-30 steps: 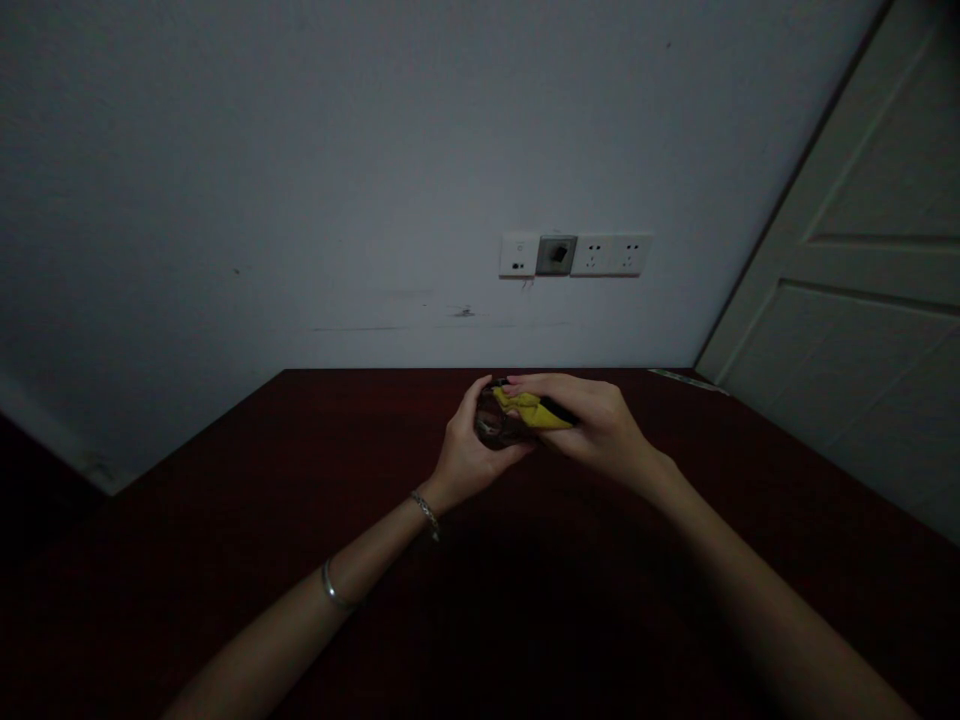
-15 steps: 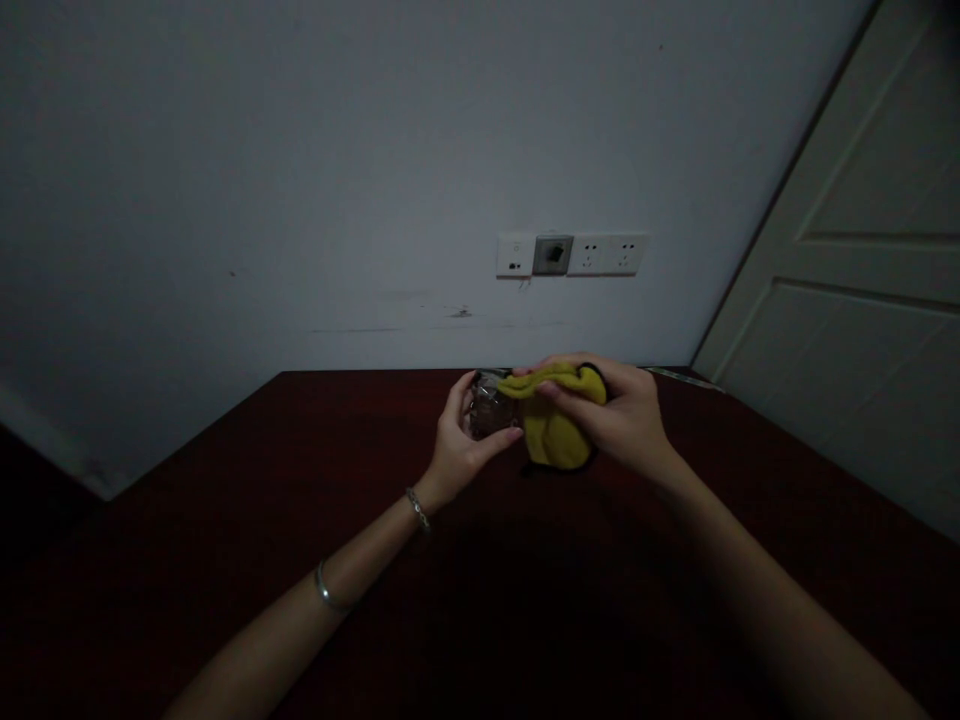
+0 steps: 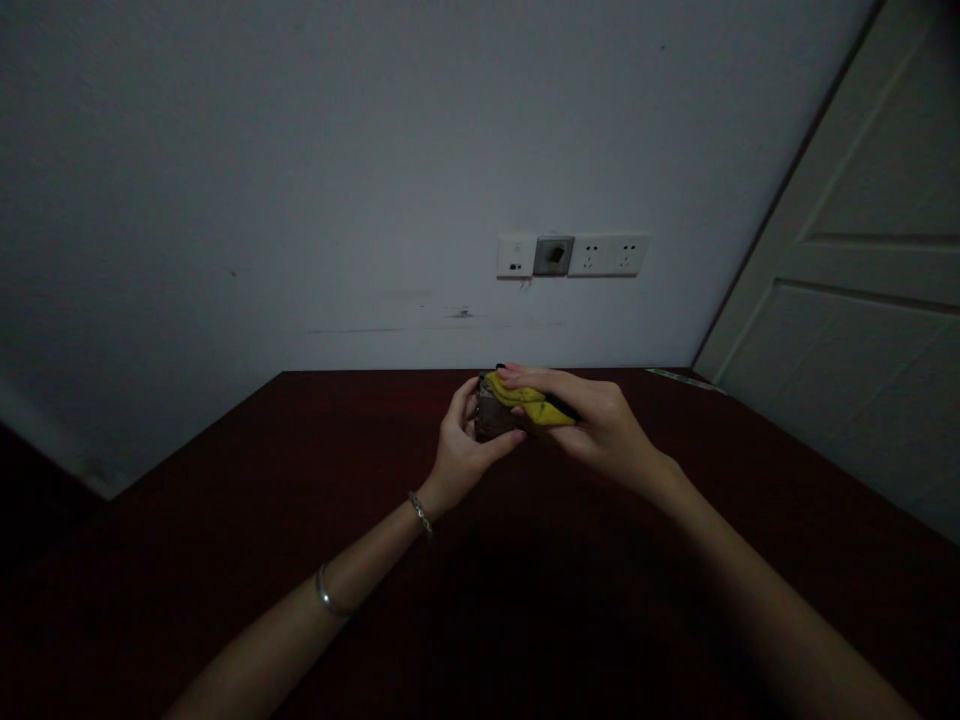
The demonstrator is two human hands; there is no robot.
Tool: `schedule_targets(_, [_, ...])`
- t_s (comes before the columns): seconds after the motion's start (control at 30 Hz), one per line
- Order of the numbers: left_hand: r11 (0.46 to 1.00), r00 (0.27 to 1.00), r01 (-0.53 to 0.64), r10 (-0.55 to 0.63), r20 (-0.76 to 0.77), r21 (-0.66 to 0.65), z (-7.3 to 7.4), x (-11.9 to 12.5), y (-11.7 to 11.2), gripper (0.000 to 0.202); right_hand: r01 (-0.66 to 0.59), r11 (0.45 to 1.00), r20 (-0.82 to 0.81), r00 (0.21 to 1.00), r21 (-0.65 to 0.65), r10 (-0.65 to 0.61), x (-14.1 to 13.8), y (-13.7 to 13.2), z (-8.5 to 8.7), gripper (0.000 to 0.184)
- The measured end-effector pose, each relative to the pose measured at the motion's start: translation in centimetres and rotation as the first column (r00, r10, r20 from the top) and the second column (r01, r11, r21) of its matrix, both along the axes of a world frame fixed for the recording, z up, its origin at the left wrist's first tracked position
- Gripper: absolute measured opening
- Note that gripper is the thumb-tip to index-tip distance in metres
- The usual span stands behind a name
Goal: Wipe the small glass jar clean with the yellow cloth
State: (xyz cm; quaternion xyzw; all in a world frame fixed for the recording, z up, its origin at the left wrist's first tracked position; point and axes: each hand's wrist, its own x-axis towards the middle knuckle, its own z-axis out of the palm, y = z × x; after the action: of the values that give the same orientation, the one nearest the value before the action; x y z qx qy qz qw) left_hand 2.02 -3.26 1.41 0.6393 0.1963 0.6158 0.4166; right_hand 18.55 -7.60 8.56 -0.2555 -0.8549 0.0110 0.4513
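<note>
Glassy object (image 3: 492,418), left: probably slippery; I'd grip its sides, left hand (image 3: 460,446) curled round it. Yellow cloth (image 3: 538,407), right: likely soft, bunched in right hand (image 3: 600,412).

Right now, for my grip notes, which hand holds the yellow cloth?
The right hand, wrist bare, holds the yellow cloth; the left hand, with a bracelet, grips a brownish object.

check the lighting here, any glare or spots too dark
Head view: dim overall, the wall grey; head view: the dark red table falls nearly black at lower centre; head view: no strong glare, just a glint on the bangle; head view: the dark object shows little detail, the yellow cloth reads brighter.
</note>
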Motion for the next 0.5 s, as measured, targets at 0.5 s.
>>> schedule_targets(0.5, [0.994, 0.998, -0.049, 0.052, 0.025, -0.095, 0.2, -0.2, -0.1, 0.072, 0.115, 0.989, -0.245, 0.960, -0.090, -0.133, 0.2, -0.8, 1.2, 0.019])
